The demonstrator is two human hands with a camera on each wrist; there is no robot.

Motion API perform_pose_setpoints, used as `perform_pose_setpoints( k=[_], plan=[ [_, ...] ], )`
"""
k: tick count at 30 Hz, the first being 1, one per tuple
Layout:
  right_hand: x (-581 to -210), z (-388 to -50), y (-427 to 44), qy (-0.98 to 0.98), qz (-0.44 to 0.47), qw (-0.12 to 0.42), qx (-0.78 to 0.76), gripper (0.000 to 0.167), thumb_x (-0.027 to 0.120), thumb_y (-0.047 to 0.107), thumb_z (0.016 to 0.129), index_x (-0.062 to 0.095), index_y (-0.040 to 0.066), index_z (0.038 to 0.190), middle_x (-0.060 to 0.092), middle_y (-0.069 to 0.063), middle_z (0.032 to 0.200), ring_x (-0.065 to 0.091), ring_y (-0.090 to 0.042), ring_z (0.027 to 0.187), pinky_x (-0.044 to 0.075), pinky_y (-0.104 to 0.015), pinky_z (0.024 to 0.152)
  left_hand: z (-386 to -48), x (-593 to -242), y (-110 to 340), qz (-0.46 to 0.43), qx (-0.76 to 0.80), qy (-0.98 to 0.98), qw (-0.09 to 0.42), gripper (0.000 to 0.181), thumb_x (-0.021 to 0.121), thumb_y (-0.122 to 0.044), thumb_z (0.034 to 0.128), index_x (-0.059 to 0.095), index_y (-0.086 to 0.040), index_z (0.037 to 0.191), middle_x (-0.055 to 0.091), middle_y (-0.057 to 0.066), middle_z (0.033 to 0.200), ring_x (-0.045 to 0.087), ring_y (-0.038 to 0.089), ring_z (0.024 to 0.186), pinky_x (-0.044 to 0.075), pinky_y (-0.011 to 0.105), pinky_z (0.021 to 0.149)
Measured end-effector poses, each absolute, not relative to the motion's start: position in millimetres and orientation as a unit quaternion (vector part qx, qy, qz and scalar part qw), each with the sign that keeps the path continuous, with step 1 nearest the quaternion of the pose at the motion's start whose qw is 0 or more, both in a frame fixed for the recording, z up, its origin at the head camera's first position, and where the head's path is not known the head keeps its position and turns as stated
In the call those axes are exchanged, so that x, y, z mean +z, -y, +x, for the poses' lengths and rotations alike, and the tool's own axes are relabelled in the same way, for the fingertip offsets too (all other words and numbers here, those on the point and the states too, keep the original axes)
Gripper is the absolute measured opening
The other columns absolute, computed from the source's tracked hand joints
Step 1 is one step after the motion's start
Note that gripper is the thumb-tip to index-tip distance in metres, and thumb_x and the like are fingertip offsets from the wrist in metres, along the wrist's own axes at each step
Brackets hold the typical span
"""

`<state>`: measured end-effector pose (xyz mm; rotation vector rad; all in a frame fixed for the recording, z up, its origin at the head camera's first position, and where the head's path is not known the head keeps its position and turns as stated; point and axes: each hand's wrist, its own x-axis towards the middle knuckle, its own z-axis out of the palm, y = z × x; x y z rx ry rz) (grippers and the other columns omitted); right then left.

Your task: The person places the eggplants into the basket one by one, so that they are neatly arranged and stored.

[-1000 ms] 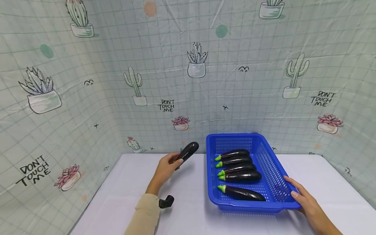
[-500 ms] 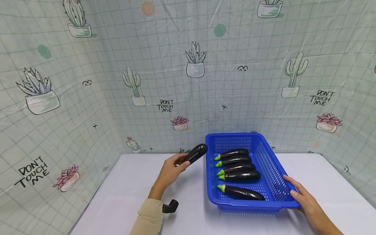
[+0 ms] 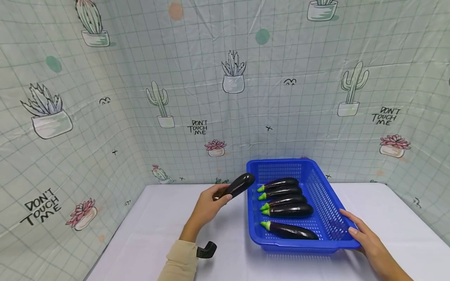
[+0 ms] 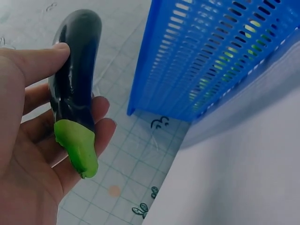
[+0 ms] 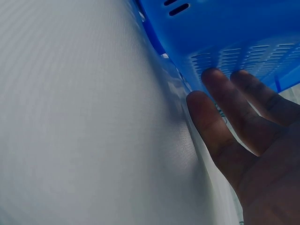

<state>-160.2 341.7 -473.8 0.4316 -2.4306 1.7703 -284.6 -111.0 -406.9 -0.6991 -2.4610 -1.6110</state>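
Observation:
My left hand [image 3: 206, 207] holds an eggplant [image 3: 241, 185], thumb on one side and fingers on the other. Its dark round end points up and to the right, over the left rim of the blue basket [image 3: 302, 244]. In the left wrist view, the green stem end [image 4: 77, 147] of this eggplant lies near the palm. My right hand [image 3: 372, 242] grips the basket's rim at the near right corner, its thumb on the rim. From the right wrist view, several fingers [image 5: 213, 124] reach under the rim toward the slotted outer wall.
Inside the basket lie several eggplants [image 3: 291, 210], green stems to the left, with a gap before the nearest one. The basket stands on a white-covered table [image 3: 225, 257]. A patterned curtain [image 3: 190, 97] rises behind and at the sides.
My left hand has moved right with the eggplant, bringing its round end from left of the basket to the basket's left rim. The right hand and basket have stayed in place.

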Motion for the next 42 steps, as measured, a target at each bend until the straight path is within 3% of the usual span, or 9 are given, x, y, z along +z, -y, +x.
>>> perform_pose_setpoints(
  k=[6,12,20,26,34,42],
  plan=[
    [-474.4,-160.4,-342.0,0.802,0.128,0.047,0.582,0.051,0.028,0.014,0.110,0.023,0.018,0.160,0.027,0.024,0.143,0.047,0.011,0.115,0.051,-0.019,0.083,-282.2,-408.1,105.9,-0.241,-0.519,0.818,0.062,0.036,0.070,-0.025,0.0961,0.066,-0.015,0.131,0.070,0.001,0.113,0.064,0.015,0.096,0.053,0.028,0.078],
    [-475.8,-160.1,-340.9,0.804,0.110,0.036,0.583,0.050,0.028,0.017,0.111,0.022,0.016,0.160,0.025,0.022,0.142,0.045,0.013,0.114,0.051,-0.020,0.083,-276.4,-405.3,100.8,-0.238,-0.509,0.825,0.058,0.036,0.069,-0.015,0.0966,0.064,-0.008,0.132,0.070,0.008,0.113,0.063,0.022,0.096,0.052,0.028,0.076],
    [-475.3,-159.2,-340.3,0.808,0.110,0.040,0.578,0.050,0.028,0.017,0.111,0.021,0.016,0.161,0.024,0.022,0.142,0.044,0.014,0.115,0.051,-0.019,0.083,-273.6,-406.6,93.8,-0.264,-0.514,0.815,0.040,0.036,0.070,-0.029,0.0963,0.066,-0.016,0.129,0.070,0.000,0.114,0.063,0.014,0.093,0.053,0.027,0.075],
    [-472.4,-158.6,-341.8,0.813,0.120,0.051,0.568,0.050,0.028,0.016,0.111,0.022,0.016,0.161,0.024,0.023,0.144,0.043,0.015,0.116,0.050,-0.018,0.083,-270.6,-405.1,90.9,-0.275,-0.523,0.806,0.033,0.038,0.069,-0.035,0.0965,0.066,-0.018,0.131,0.070,-0.001,0.113,0.064,0.015,0.092,0.054,0.029,0.073],
    [-469.4,-159.5,-341.6,0.809,0.140,0.057,0.568,0.051,0.028,0.012,0.110,0.024,0.020,0.160,0.027,0.017,0.150,0.045,0.012,0.117,0.050,-0.018,0.084,-264.9,-400.8,86.1,-0.281,-0.524,0.803,0.044,0.038,0.070,-0.032,0.0956,0.065,-0.019,0.131,0.069,-0.005,0.115,0.062,0.014,0.100,0.053,0.029,0.079],
    [-471.8,-158.8,-342.5,0.810,0.126,0.044,0.572,0.051,0.028,0.015,0.111,0.022,0.017,0.161,0.025,0.025,0.143,0.044,0.014,0.116,0.050,-0.018,0.084,-258.6,-400.4,79.6,-0.296,-0.519,0.801,0.027,0.039,0.071,-0.029,0.0956,0.064,-0.018,0.132,0.066,-0.006,0.118,0.061,0.013,0.102,0.054,0.029,0.086]
  ],
)
